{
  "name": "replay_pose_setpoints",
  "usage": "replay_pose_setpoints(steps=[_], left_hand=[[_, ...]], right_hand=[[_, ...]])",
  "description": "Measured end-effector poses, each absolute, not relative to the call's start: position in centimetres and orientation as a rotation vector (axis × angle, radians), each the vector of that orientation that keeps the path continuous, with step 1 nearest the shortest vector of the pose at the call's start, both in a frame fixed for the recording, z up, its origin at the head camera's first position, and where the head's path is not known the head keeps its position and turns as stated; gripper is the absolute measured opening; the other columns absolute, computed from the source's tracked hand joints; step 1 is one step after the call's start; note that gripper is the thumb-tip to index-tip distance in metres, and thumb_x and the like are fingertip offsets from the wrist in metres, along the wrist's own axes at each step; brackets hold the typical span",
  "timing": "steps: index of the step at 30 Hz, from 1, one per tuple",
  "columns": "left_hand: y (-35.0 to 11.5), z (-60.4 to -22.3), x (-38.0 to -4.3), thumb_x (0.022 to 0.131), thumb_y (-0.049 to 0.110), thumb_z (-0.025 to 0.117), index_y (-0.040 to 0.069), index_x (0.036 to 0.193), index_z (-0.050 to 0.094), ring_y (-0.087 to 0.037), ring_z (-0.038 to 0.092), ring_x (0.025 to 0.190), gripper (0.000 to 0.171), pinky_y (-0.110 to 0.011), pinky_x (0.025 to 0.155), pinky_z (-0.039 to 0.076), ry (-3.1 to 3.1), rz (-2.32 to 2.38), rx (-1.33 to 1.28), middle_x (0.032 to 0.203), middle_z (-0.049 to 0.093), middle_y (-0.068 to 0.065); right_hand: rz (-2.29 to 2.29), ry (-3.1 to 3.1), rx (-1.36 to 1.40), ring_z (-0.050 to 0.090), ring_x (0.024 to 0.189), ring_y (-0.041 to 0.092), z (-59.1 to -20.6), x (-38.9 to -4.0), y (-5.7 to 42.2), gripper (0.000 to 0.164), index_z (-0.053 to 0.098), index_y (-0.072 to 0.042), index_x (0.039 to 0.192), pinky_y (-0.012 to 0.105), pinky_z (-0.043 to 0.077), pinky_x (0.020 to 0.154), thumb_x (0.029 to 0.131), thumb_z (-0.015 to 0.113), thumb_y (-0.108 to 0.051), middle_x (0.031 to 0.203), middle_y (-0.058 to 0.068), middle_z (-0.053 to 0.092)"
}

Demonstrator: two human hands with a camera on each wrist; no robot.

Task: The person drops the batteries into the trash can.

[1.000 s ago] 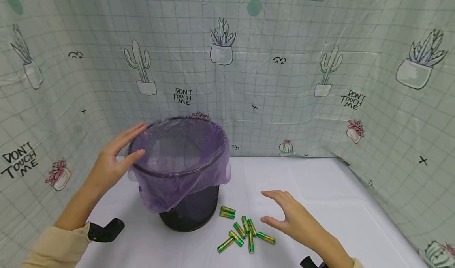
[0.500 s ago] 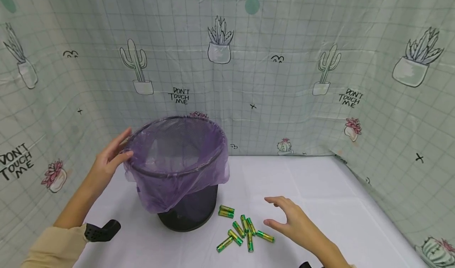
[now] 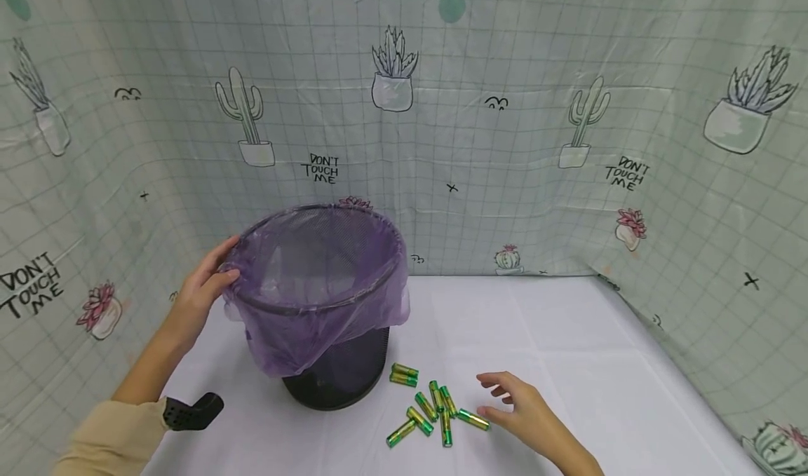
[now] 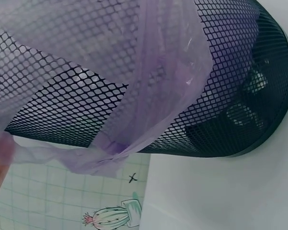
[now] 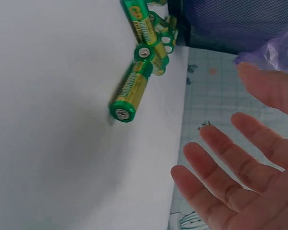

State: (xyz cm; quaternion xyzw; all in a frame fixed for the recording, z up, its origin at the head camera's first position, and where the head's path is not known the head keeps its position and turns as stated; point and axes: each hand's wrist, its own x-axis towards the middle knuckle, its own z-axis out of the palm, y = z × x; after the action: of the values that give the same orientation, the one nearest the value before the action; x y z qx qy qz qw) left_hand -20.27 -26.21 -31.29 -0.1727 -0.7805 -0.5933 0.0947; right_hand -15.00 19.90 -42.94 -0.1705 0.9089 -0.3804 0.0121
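Observation:
A black mesh wastebasket [image 3: 353,371] stands on the white table, with a translucent purple bin bag [image 3: 303,336] folded over its rim. My left hand [image 3: 202,287] grips the left side of the lined rim, the thumb on the near part. In the left wrist view the bag [image 4: 172,81] hangs loosely down the mesh. To the right of the basket lie several green and gold batteries [image 3: 445,427] in a loose cluster. My right hand [image 3: 520,409] hovers beside the rightmost battery [image 5: 129,91], fingers spread and holding nothing.
A patterned curtain [image 3: 467,146] with cactus drawings encloses the back and sides of the white table [image 3: 536,322]. A black device [image 3: 192,413] sits at my left cuff [image 3: 113,434].
My left hand has drawn in from above the rim to grip it. The right hand has moved down and slightly right, closer to the batteries, which have stayed in place.

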Motion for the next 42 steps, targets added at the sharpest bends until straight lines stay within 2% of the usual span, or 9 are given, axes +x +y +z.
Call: replay_pose_setpoints(steps=[2, 5, 6, 11, 14, 21, 27, 35, 42], left_hand=[[-26.1, -31.3, -20.3, 0.098, 0.019, 0.037, 0.012, 0.149, 0.020, -0.011, 0.019, 0.137, 0.054, -0.037, 0.110, 0.019, -2.312, -1.774, -0.484, 0.154, 0.012, -0.018], [-25.9, -31.3, -20.3, 0.097, 0.019, 0.038, 0.014, 0.149, 0.021, -0.012, 0.018, 0.137, 0.055, -0.063, 0.104, 0.008, -2.283, -1.824, -0.452, 0.155, 0.011, -0.016], [-25.8, -31.4, -20.3, 0.096, 0.019, 0.038, 0.015, 0.149, 0.021, -0.013, 0.018, 0.137, 0.055, -0.065, 0.102, 0.007, -2.273, -1.836, -0.448, 0.155, 0.011, -0.016], [-25.6, -31.6, -20.3, 0.096, 0.020, 0.038, 0.016, 0.149, 0.022, -0.015, 0.020, 0.135, 0.055, -0.063, 0.103, 0.008, -2.246, -1.855, -0.437, 0.154, 0.013, -0.014], [-25.5, -31.7, -20.3, 0.096, 0.020, 0.038, 0.017, 0.148, 0.022, -0.013, 0.022, 0.134, 0.055, -0.060, 0.103, 0.010, -2.238, -1.859, -0.429, 0.153, 0.015, -0.012], [-25.4, -32.0, -20.5, 0.096, 0.020, 0.037, 0.018, 0.148, 0.023, -0.010, 0.023, 0.133, 0.054, -0.051, 0.104, 0.014, -2.217, -1.876, -0.422, 0.152, 0.018, -0.007], [-25.4, -32.1, -20.7, 0.095, 0.019, 0.037, 0.017, 0.147, 0.024, -0.008, 0.024, 0.132, 0.053, -0.041, 0.103, 0.018, -2.204, -1.876, -0.413, 0.152, 0.019, -0.007], [-25.3, -31.9, -20.7, 0.096, 0.020, 0.036, 0.017, 0.148, 0.022, -0.010, 0.020, 0.135, 0.054, -0.056, 0.105, 0.008, -2.207, -1.869, -0.436, 0.154, 0.014, -0.010], [-25.3, -32.1, -20.8, 0.095, 0.019, 0.036, 0.018, 0.147, 0.025, -0.009, 0.022, 0.133, 0.053, -0.044, 0.107, 0.014, -2.192, -1.876, -0.423, 0.153, 0.018, -0.006]], right_hand=[[-1.206, 2.807, -0.497, 0.059, 0.091, 0.028, -43.6, -15.0, 20.1, 0.046, 0.057, -0.001, 0.117, 0.029, 0.049, 0.075, 0.079, 0.072, -0.022, 0.109, 0.012, 0.063], [-1.239, 2.757, -0.452, 0.058, 0.085, 0.023, -44.4, -15.0, 20.4, 0.045, 0.058, 0.001, 0.115, 0.024, 0.048, 0.071, 0.078, 0.072, -0.018, 0.103, 0.011, 0.063], [-1.248, 2.740, -0.443, 0.058, 0.084, 0.020, -44.7, -15.0, 20.5, 0.044, 0.058, 0.002, 0.115, 0.024, 0.047, 0.070, 0.077, 0.072, -0.017, 0.101, 0.010, 0.063], [-1.274, 2.652, -0.441, 0.052, 0.076, 0.005, -45.9, -14.9, 20.9, 0.043, 0.058, 0.006, 0.112, 0.020, 0.044, 0.066, 0.077, 0.072, -0.015, 0.095, 0.007, 0.061], [-1.279, 2.605, -0.394, 0.048, 0.074, 0.002, -46.5, -14.9, 21.0, 0.043, 0.058, 0.007, 0.111, 0.019, 0.042, 0.065, 0.077, 0.072, -0.016, 0.091, 0.005, 0.057], [-1.276, 2.587, -0.272, 0.044, 0.068, 0.011, -47.1, -14.9, 20.5, 0.029, 0.060, 0.002, 0.098, 0.021, 0.037, 0.059, 0.074, 0.072, -0.007, 0.080, 0.003, 0.051], [-1.229, 2.663, -0.265, 0.045, 0.069, 0.013, -47.3, -15.1, 20.0, 0.021, 0.059, 0.001, 0.090, 0.021, 0.037, 0.059, 0.072, 0.071, 0.001, 0.077, 0.003, 0.052], [-1.206, 2.699, -0.242, 0.047, 0.069, 0.014, -47.2, -15.1, 19.7, 0.019, 0.059, 0.001, 0.086, 0.020, 0.038, 0.059, 0.073, 0.071, 0.000, 0.076, 0.003, 0.053], [-1.193, 2.705, -0.197, 0.047, 0.066, 0.012, -47.2, -14.9, 19.6, 0.015, 0.060, 0.000, 0.085, 0.020, 0.039, 0.057, 0.073, 0.071, 0.000, 0.072, 0.002, 0.053]])
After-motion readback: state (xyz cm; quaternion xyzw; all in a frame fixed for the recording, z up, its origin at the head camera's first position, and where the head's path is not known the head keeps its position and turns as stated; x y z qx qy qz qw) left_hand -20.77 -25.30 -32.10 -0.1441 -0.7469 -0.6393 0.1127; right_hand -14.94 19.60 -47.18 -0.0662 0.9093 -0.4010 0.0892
